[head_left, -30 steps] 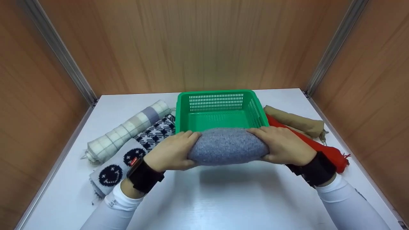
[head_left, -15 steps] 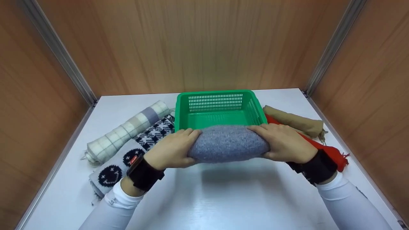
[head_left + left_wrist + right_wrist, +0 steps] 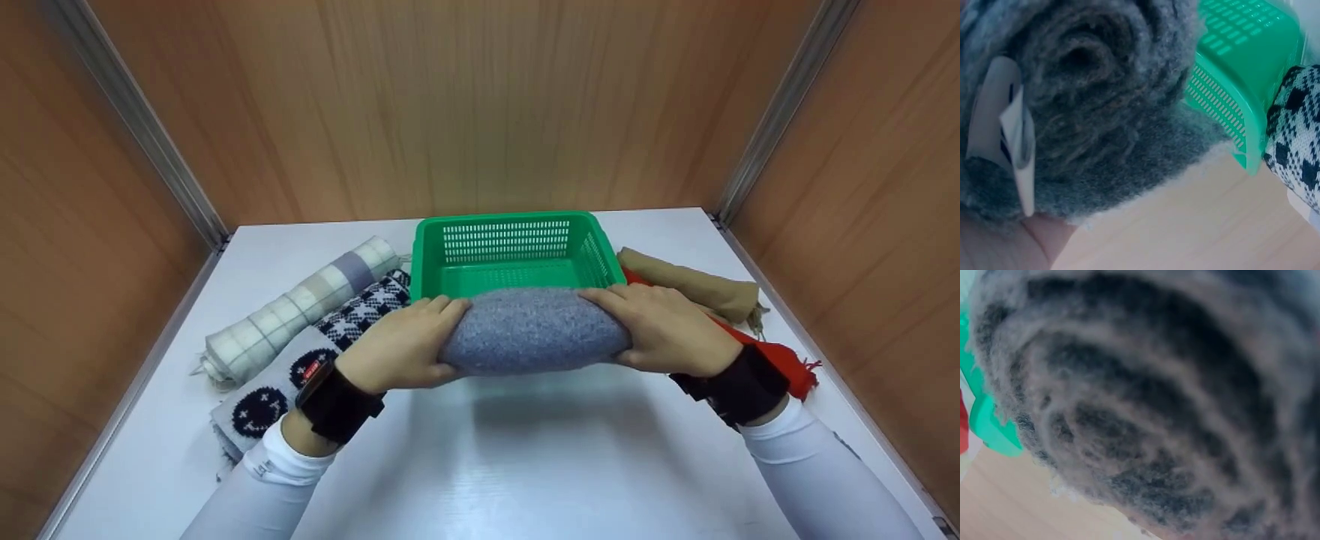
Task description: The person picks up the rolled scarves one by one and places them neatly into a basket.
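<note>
the grip is two-handed and pinching: the left hand [image 3: 405,343] and the right hand [image 3: 667,330] hold opposite ends of a grey woolly roll [image 3: 536,330], fingers over its top and thumbs lower on the near side. the roll is roughly level between them, raised above the desk [image 3: 525,465], and in the head view it covers the near edge of the green basket [image 3: 510,218]. whether it touches the basket there, i cannot tell.

the left wrist view shows the coiled end with a white label [image 3: 994,107] sticking out, and a layer spreading from under the coil. that layer looks like the weak spot: if the thumbs slacken, the outer turn could slip and the whole thing unwind. nothing seems to support the middle, so hands pulled apart could let it sag or drop, while squeezing inward could buckle it. carried too low, it would likely catch the basket's near rim and shove it back.

the sides are tight. to the left a black-and-white patterned roll [image 3: 367,307] lies right by the basket, a pale checked roll [image 3: 292,315] beyond; to the right are a red roll [image 3: 780,364] and a tan roll [image 3: 697,285]. a wide swing of either hand might knock these askew.
</note>
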{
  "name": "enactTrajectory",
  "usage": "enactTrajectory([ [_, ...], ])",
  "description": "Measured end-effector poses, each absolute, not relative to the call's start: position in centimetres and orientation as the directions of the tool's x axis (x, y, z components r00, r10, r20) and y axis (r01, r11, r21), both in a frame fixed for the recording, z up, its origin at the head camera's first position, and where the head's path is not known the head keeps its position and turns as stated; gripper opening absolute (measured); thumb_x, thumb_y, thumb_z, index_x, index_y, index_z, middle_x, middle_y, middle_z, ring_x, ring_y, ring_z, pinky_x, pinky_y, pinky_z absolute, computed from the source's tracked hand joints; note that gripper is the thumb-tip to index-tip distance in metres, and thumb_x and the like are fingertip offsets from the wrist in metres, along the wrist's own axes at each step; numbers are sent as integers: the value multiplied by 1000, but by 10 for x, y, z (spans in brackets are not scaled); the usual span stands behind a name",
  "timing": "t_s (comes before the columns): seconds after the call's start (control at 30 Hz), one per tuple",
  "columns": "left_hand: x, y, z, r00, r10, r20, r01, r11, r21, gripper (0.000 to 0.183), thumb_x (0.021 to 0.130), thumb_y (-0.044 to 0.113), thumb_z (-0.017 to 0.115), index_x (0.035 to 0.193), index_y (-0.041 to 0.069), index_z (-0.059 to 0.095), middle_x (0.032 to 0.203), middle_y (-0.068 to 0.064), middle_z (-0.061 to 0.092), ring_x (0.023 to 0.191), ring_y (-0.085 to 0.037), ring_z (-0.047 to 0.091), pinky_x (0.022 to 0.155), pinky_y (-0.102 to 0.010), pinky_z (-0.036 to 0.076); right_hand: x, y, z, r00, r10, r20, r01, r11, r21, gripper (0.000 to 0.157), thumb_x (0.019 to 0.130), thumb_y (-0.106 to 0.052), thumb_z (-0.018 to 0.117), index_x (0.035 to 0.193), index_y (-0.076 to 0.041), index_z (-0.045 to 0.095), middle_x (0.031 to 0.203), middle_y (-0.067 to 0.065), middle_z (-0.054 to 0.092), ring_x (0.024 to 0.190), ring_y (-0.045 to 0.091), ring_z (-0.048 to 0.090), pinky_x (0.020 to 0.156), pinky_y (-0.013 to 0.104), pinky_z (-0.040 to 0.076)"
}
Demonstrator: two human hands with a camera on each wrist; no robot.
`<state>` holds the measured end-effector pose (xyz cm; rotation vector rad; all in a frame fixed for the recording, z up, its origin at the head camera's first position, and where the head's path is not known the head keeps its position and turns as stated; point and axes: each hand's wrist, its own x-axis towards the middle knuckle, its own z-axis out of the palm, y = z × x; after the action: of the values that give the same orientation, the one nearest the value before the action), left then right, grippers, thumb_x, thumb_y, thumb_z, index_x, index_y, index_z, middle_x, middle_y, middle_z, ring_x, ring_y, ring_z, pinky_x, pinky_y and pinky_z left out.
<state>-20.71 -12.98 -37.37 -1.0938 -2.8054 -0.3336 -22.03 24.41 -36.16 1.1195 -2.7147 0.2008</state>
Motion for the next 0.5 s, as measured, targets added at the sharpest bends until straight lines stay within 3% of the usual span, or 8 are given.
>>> enactTrajectory([
  [0.5, -212, -133, -368, -738, 647, 189, 674, 720, 165, 82, 84, 37, 91, 151, 5, 55, 132, -14, 69, 121, -34, 69, 103, -55, 61, -228, 242, -358, -674, -693, 254, -724, 688, -42, 82, 80, -30, 98, 150, -10, 60, 129, 10, 76, 114, 33, 74, 97, 55, 62],
])
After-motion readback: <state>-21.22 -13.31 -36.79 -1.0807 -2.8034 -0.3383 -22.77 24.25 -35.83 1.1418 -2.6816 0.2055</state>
